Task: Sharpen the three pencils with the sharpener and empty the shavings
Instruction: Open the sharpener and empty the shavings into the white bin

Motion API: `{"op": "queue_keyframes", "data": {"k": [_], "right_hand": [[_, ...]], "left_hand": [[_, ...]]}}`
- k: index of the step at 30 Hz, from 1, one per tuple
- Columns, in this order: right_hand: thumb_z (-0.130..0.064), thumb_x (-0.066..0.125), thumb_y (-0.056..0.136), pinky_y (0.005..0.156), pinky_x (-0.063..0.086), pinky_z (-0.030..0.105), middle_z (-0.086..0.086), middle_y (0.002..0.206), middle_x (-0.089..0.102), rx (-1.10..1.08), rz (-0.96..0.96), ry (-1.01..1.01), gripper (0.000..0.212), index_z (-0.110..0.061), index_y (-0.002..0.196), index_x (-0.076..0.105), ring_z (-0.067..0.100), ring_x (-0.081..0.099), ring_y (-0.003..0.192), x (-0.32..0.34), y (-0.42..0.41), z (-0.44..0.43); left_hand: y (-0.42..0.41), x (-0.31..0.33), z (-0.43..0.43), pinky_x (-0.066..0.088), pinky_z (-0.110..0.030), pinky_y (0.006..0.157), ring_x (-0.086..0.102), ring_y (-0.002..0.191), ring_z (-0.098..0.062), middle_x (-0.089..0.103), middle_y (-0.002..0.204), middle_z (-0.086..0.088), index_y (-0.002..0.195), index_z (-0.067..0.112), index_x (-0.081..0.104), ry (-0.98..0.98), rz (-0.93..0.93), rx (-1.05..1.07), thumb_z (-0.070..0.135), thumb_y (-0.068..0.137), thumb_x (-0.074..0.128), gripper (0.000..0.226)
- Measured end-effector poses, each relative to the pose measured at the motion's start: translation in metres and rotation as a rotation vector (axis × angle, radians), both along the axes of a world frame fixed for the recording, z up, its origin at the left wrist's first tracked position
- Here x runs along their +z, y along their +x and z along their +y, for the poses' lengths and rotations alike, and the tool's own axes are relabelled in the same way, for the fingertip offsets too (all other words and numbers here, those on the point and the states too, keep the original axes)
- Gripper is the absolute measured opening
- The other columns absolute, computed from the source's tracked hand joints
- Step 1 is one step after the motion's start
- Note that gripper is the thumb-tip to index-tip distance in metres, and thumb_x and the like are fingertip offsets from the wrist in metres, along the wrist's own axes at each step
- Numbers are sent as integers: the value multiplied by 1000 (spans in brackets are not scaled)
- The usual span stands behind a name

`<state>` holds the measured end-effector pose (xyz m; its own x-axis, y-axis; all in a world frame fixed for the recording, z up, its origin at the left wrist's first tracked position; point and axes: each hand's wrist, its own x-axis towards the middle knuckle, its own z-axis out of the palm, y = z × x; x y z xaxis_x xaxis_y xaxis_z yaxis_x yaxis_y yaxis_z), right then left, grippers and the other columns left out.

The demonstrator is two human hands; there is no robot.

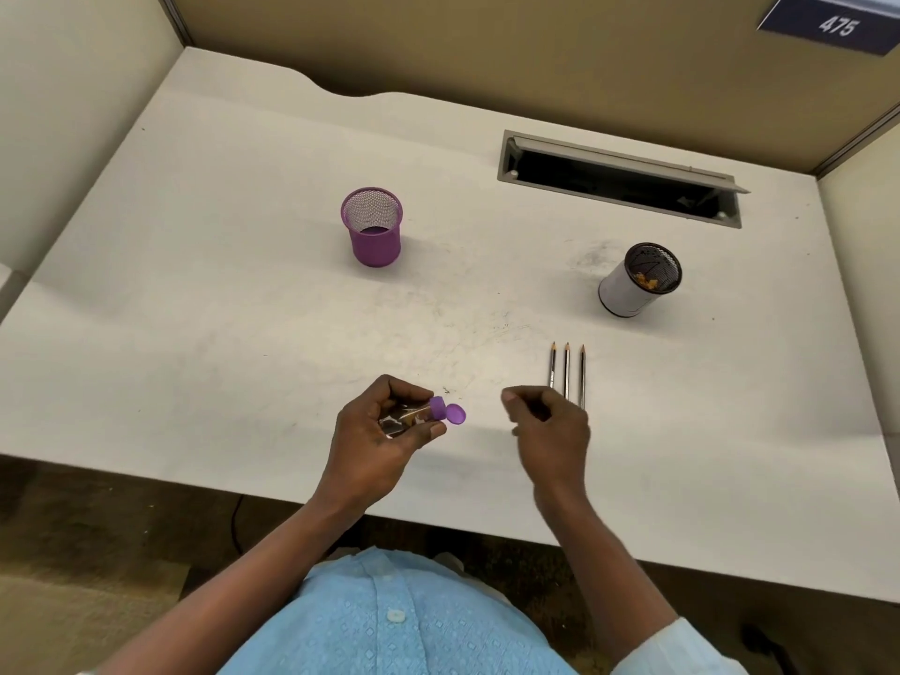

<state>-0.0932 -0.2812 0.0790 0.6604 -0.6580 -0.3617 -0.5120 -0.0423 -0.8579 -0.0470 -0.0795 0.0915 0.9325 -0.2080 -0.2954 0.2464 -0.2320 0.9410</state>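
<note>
Holding the sharpener in the left hand, fingers and thumb wrapped round its clear body just above the worktop near the front edge. Showing shavings inside the clear body; purple cap flipped open and hanging off the purple end, pointing right. Hovering beside it, apart, the right hand, fingers loosely curled, gripping nothing. Lying side by side just behind the right hand, 3 pencils, tips pointing toward the back edge, near ends hidden by the hand. Standing upright toward the middle of the worktop, a purple mesh cup. Sitting toward the right edge, a white cup with dark mesh inside, holding a few shavings. Lying open along the back right, a cable slot.
</note>
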Motion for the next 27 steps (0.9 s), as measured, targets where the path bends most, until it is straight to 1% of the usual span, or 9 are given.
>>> {"op": "queue_keyframes", "data": {"k": [2, 4, 6, 9, 14, 17, 20, 24, 27], "right_hand": [[-24, 82, 94, 74, 62, 36, -5, 79, 80, 38, -8, 87, 5, -22, 90, 84, 9, 70, 73, 10, 0, 17], [-28, 79, 97, 67, 59, 26, -4, 81, 80, 63, -8, 149, 10, -22, 91, 84, 10, 71, 75, 19, 0, 29], [-30, 77, 98, 64, 56, 20, -4, 82, 81, 81, -8, 184, 11, -23, 92, 84, 11, 73, 78, 26, 2, 36], [-28, 77, 98, 63, 54, 17, -2, 85, 81, 99, 5, 241, 11, -19, 97, 84, 7, 72, 74, 33, 5, 39], [-16, 79, 96, 67, 57, 20, 0, 89, 82, 81, -43, 280, 6, -17, 100, 83, 10, 73, 75, 38, 8, 39], [-11, 80, 95, 70, 59, 21, 0, 90, 83, 77, -96, 271, 10, -16, 101, 84, 12, 73, 76, 39, 8, 40], [-12, 81, 93, 74, 60, 22, -2, 89, 83, 125, -125, 253, 11, -18, 102, 85, 11, 74, 75, 39, 8, 45], [-15, 85, 90, 76, 61, 23, -3, 88, 83, 147, -147, 237, 10, -19, 100, 84, 13, 76, 77, 38, 9, 50], [-15, 86, 90, 79, 61, 24, -4, 89, 83, 164, -172, 218, 10, -18, 99, 84, 11, 79, 83, 37, 7, 51]], "left_hand": [[2, 1, -3, 66, -51, 88, 79, 92, -14, 84, 101, 6, 106, 15, 75, -17, -19, 3, 4, 82, 92, 32], [3, 1, -4, 66, -51, 88, 79, 93, -14, 84, 102, 7, 107, 15, 75, -22, -36, 6, 5, 82, 92, 32], [4, 1, -4, 67, -50, 87, 79, 94, -16, 83, 102, 7, 108, 16, 75, -16, -58, 2, 7, 82, 92, 33], [7, -1, -2, 68, -49, 83, 78, 91, -19, 83, 100, 4, 108, 15, 75, -35, -64, 5, 6, 83, 92, 32], [8, -1, -1, 68, -46, 76, 75, 85, -24, 82, 97, 0, 107, 14, 75, -32, -100, 8, 4, 84, 90, 29], [8, -2, 1, 68, -48, 78, 75, 85, -22, 80, 95, 4, 106, 16, 75, -4, -135, -12, 6, 85, 90, 28], [6, -2, 1, 66, -50, 83, 76, 89, -21, 80, 95, 10, 106, 17, 74, 46, -187, -36, 9, 86, 90, 27], [5, -1, 0, 65, -52, 85, 77, 90, -20, 80, 96, 9, 106, 17, 73, 56, -187, -18, 11, 87, 89, 26], [6, 0, 1, 66, -51, 83, 77, 91, -21, 80, 97, 8, 108, 17, 73, 51, -197, -20, 13, 88, 89, 26]]}}
